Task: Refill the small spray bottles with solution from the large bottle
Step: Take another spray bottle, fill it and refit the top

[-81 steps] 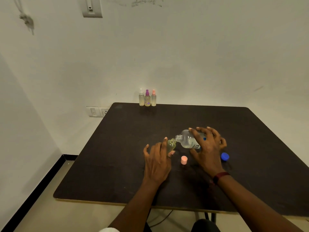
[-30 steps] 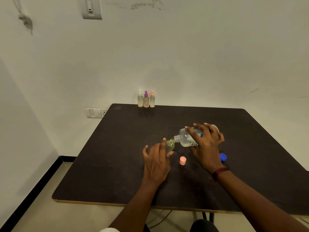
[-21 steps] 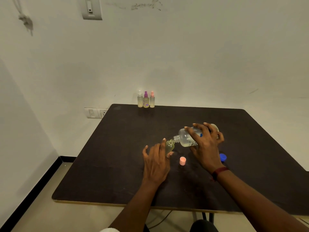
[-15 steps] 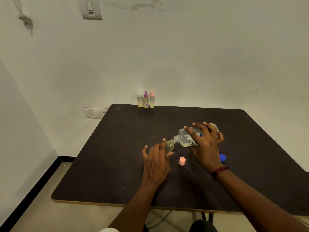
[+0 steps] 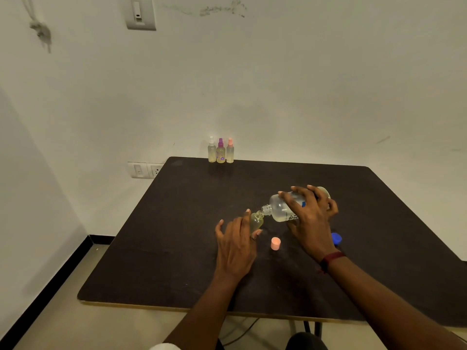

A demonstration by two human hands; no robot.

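A: Looking for the large bottle point(image 5: 280, 209).

B: Up off the worktop point(image 5: 177, 236), tipped nearly onto its side, uncapped neck pointing left and down. Gripped by the right hand point(image 5: 310, 223), with fingers point(image 5: 299, 192) curled over the clear body. A little yellowish liquid pooled in the lower side.

A: And on the left?

B: Holding the open small bottle point(image 5: 256, 219) with the left hand point(image 5: 235, 246), pinched between thumb and forefinger, the other fingers spread loosely. Placed near the middle of the worktop, mouth right at the neck of the large bottle. Cannot tell whether touching there. Yellowish liquid inside here too.

A: Caps?

B: Pink cap point(image 5: 275, 243) down on the worktop between the two hands, just on the near side of the bottles. Blue cap point(image 5: 336, 239) also on the worktop, partly hidden behind the right wrist.

A: Anything further back?

B: Three more in a tight row at the far edge, against the wall: white-topped spray bottle point(image 5: 211, 152), purple-topped spray bottle point(image 5: 220, 154), pink-topped spray bottle point(image 5: 230, 154). All upright, all capped, well apart from the hands. Also a wall socket point(image 5: 145, 170) just left of the worktop, and a dark red wristband point(image 5: 331, 258) on the right wrist.
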